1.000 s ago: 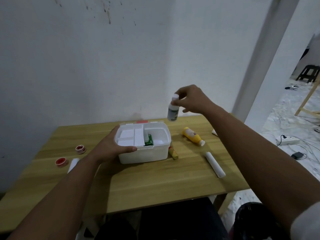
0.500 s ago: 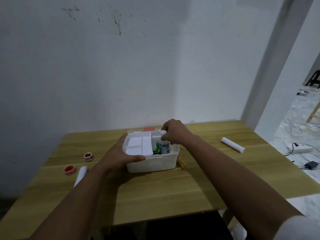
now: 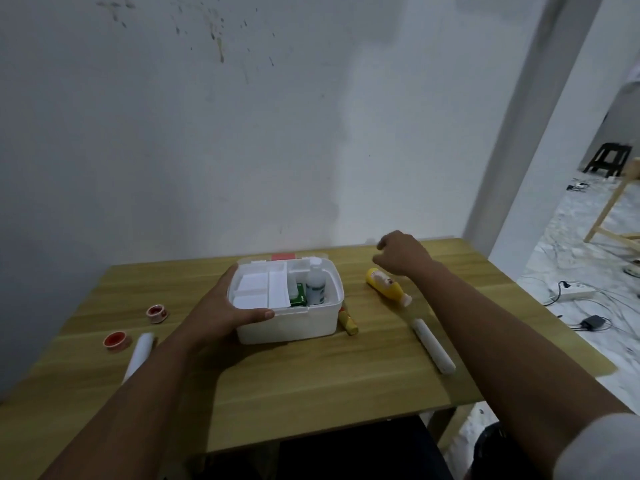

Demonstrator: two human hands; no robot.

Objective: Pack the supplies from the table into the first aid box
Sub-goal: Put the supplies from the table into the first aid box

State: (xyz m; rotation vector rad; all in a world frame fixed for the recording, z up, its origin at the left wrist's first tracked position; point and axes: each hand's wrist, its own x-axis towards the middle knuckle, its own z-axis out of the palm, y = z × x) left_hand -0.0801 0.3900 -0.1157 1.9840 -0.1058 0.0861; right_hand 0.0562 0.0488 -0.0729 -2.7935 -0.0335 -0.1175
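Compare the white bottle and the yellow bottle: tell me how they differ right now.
The white bottle stands upright inside the first aid box; the yellow bottle lies on its side on the table, to the right of the box. The white bottle has a green-printed label; the yellow bottle's body is yellow with a pale cap. The right hand hovers by the yellow one only. Neither is held.

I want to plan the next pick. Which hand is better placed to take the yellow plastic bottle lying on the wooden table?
The right hand. It hovers empty, just above the yellow plastic bottle, right of the white plastic first aid box. The left hand grips the box's left rim, steadying it.
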